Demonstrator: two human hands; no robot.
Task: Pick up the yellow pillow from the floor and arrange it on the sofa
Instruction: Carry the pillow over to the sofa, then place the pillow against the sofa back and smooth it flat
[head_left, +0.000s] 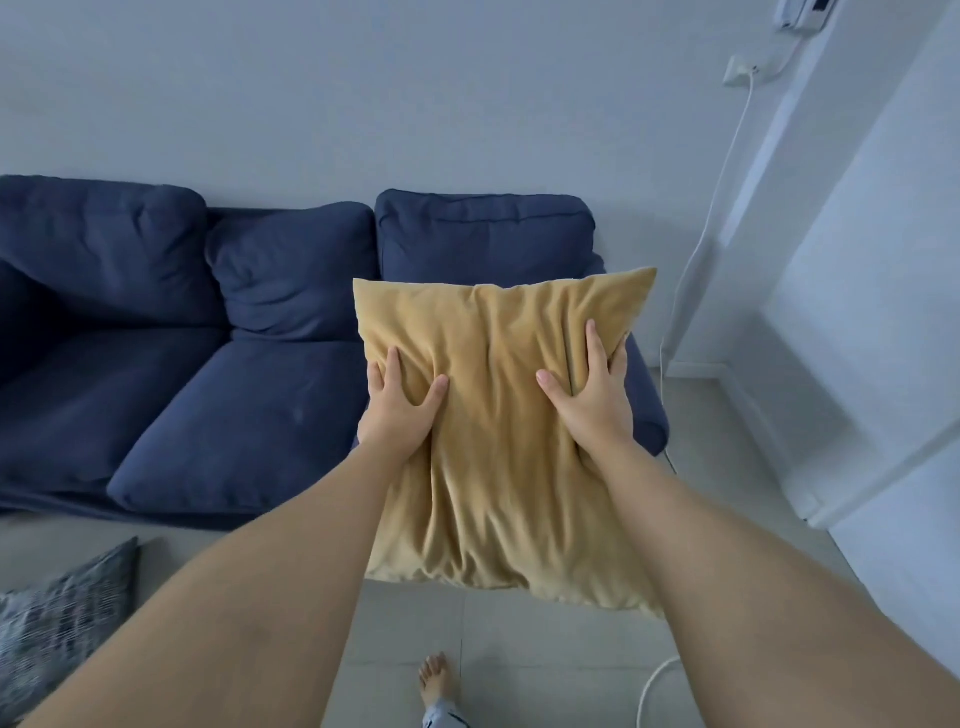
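Yellow pillow (509, 441) is held in the air by 2 hands, off the floor (498, 654) and in front of the right end of the blue sofa (249, 415). It hangs roughly upright, its upper edge overlapping the right back cushion (483, 234) in the view and its lower edge above the tiles. It is judged not yet to rest on the sofa, though contact behind the pillow cannot be seen.

The left hand (400, 405) is closed on the pillow's left edge, thumb pressed into the front and fingers bunching the cover. The right hand (592, 395) is closed on the right edge in the same way, with some fingers wrapped round the side. Deep folds run down the fabric between the 2 grips.

Several faults are judged possible. The grip appears to be taken largely on loose cover rather than filling, so the pillow could sag or slip if 1 hand is released early. If it is set too near the seat's front edge or the sofa's right end, it could tip off onto the floor. If it is released while creased, it would likely slump instead of standing against the back cushion. A white cable (654, 680) lies on the floor near the bare foot (434, 680), and a step forward could catch it. A grey cushion (62, 629) lies on the floor at the left, well apart.
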